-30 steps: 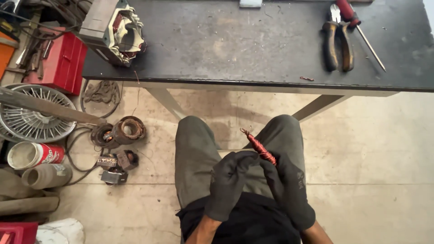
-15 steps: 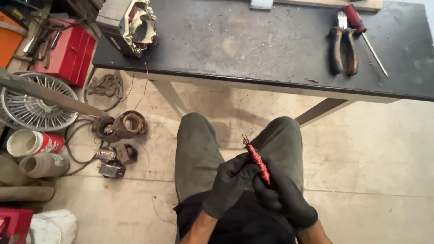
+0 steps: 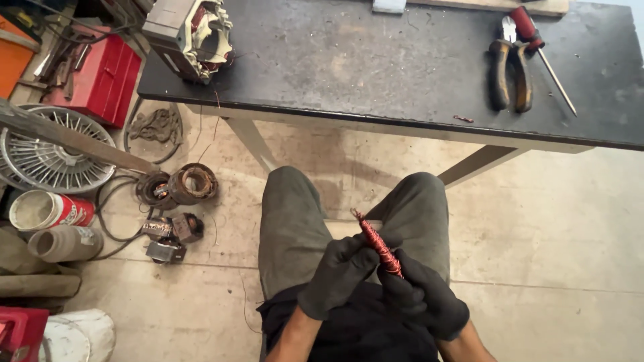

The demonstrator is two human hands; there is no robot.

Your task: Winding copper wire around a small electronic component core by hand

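Down on the floor to the person's left, a red-and-white can point(image 3: 50, 209) lies on its side with its open mouth toward me; I cannot tell what is in it. Just beside it lies a grey tube point(image 3: 66, 243), also open-ended, its inside too dark to read. A red toolbox point(image 3: 100, 77) stands farther back, lid shut, and a white bucket point(image 3: 75, 335) sits at the bottom edge, mostly cut off.

The person sits with knees apart in front of the tabletop point(image 3: 376, 74). Both gloved hands are closed on a thin rod wound with red wire point(image 3: 377, 243), held over the lap and tilted up to the left. The left hand point(image 3: 337, 271) grips its middle, the right hand point(image 3: 421, 298) grips the lower end.

On the tabletop lie pliers point(image 3: 510, 74) and a red-handled screwdriver point(image 3: 540, 47), touching each other, well apart from a motor part point(image 3: 194, 33) at the far left corner.

Compared with half a second ago, the hands and rod sit in nearly the same pose; the rod leans a little flatter, and the view has tipped slightly, showing less of the tabletop's far edge.
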